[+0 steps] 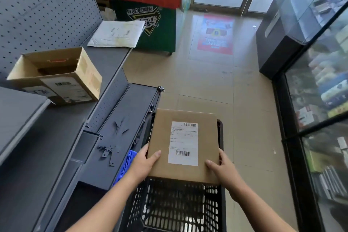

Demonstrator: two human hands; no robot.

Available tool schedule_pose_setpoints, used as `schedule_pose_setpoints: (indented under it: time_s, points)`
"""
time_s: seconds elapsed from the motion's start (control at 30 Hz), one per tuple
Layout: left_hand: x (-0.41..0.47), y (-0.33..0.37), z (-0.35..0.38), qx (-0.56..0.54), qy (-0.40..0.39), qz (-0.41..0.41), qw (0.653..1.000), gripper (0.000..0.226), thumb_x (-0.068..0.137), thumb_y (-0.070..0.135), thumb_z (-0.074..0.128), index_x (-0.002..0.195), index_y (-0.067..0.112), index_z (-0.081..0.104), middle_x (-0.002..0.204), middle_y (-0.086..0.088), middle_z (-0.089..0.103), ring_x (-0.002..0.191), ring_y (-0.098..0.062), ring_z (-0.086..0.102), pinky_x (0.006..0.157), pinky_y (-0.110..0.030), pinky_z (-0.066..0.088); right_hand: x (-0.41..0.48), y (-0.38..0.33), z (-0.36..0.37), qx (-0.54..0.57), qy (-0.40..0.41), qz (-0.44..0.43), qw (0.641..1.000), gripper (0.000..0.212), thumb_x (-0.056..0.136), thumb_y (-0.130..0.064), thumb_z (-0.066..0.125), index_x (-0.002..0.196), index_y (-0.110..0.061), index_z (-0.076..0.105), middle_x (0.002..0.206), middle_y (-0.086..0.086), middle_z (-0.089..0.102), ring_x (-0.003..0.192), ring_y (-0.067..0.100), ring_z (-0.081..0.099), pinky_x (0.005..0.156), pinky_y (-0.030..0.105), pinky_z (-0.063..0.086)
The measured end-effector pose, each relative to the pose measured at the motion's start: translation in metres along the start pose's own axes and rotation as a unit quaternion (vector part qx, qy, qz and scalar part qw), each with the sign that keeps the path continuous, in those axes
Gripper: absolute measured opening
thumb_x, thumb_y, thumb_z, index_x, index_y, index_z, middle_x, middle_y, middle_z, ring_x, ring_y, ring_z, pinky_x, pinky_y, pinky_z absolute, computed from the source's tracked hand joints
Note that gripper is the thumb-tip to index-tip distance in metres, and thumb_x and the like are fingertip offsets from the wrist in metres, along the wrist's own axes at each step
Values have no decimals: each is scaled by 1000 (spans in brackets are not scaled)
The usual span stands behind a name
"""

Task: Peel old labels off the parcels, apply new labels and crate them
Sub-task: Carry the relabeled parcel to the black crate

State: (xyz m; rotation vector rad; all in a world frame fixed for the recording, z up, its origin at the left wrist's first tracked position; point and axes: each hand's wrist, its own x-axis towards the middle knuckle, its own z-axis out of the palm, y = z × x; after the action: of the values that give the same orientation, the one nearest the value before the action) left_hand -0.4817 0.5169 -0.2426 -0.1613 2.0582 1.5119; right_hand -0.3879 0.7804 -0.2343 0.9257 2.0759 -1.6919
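1. The crating step is judged to be in hand: a brown parcel (207, 137) is held flat, label (183, 143) upward, over the far end of the black crate (143, 199), low in the view towards 6 o'clock.
2. The parcel is gripped at its near corners. The left hand (145, 162) is set at the 7 o'clock corner and the right hand (224, 166) at the 5 o'clock corner. On each, the thumb is laid on top and the other fingers (144, 150) are curled round the edge.
3. The white label is seen lying smooth on the parcel's top face. Whether it is the old one or the new one cannot be told, so it should be checked before release.
4. The next move is judged to call for the parcel to be lowered level into the crate, and for the fingers to be slipped out from under it only once its weight is taken by the crate floor.
5. What lies inside the crate beneath the parcel is hidden.
6. Just left of the crate, at 8 o'clock, a corner of a blue crate (126, 164) is seen. Loose metal brackets (111, 152) are scattered on the grey shelf (56, 128) beside it and could be knocked by the left forearm.
7. An open cardboard box (88, 79) is stood on the shelf at 9 o'clock, and a white padded mailer (116, 34) is laid at 11 o'clock. Both are taken to be further parcels.
8. A glass display case (320, 100) is stood at 3 o'clock, well apart from the crate.
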Motion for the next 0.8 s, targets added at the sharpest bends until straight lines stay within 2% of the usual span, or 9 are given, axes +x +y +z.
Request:
schedule_pose_setpoints:
  time_s: [0.13, 0.23, 0.37, 0.43, 0.53, 0.63, 0.7, 0.73, 0.8]
  points:
    - [42, -28, 11, 12, -10, -47, 999, 42, 98, 25, 64, 137, 27, 48, 122, 9, 65, 108, -8, 65, 74, -17, 53, 40, 29, 13, -28, 3, 58, 998, 64, 91, -14, 63, 147, -23, 35, 132, -3, 60, 113, 15, 61, 100, 41, 51]
    - [64, -51, 18, 22, -6, -81, 996, 45, 99, 20, 62, 142, 21, 47, 119, 9, 64, 105, -6, 63, 78, -18, 51, 64, 46, 24, -47, 11, 105, 993, 63, 90, -7, 58, 146, -21, 35, 129, -2, 61, 111, 16, 61, 97, 35, 51]
    - [90, -77, 24, 34, -4, -116, 993, 47, 99, 21, 62, 143, 21, 46, 119, 8, 64, 106, -9, 63, 82, -23, 53, 89, 60, 37, -57, 17, 132, 989, 59, 87, -2, 54, 141, -21, 42, 118, -6, 63, 103, 12, 62, 83, 26, 50]
    - [102, -89, 26, 42, 1, -132, 990, 48, 98, 23, 63, 143, 21, 46, 123, 5, 63, 107, -12, 63, 87, -29, 55, 100, 68, 42, -61, 17, 151, 987, 57, 85, -2, 53, 138, -22, 45, 115, -6, 64, 102, 13, 63, 86, 30, 52]
    - [114, -106, 32, 43, 3, -157, 987, 47, 98, 22, 63, 142, 22, 47, 122, 5, 63, 109, -15, 63, 91, -34, 56, 115, 78, 50, -74, 30, 173, 982, 50, 78, -10, 50, 124, -30, 51, 107, -8, 65, 110, 22, 58, 95, 42, 52]
    - [124, -117, 40, 51, 21, -167, 984, 49, 99, 17, 62, 145, 19, 45, 119, 7, 62, 110, -16, 62, 97, -35, 53, 129, 86, 57, -78, 33, 207, 975, 43, 72, -27, 52, 114, -37, 49, 96, -7, 58, 107, 23, 48, 96, 39, 44]
    - [132, -125, 44, 57, 33, -176, 982, 56, 99, 14, 62, 150, 16, 40, 123, 3, 60, 110, -17, 59, 103, -37, 49, 138, 91, 62, -78, 39, 214, 973, 60, 58, -42, 50, 117, -30, 53, 98, -7, 63, 102, 21, 55, 97, 42, 46]
    - [137, -131, 46, 60, 34, -182, 981, 58, 99, 12, 61, 151, 15, 38, 127, 0, 60, 109, -17, 58, 102, -36, 49, 142, 94, 65, -66, 39, 211, 974, 61, 59, -42, 51, 119, -28, 54, 101, -7, 65, 99, 19, 59, 94, 41, 49]
    - [145, -140, 49, 71, 33, -186, 979, 54, 98, 12, 62, 148, 16, 42, 126, 1, 62, 107, -17, 59, 100, -35, 50, 147, 97, 69, -62, 43, 207, 975, 38, 81, -24, 53, 119, -25, 51, 103, -5, 62, 88, 12, 57, 76, 28, 48]
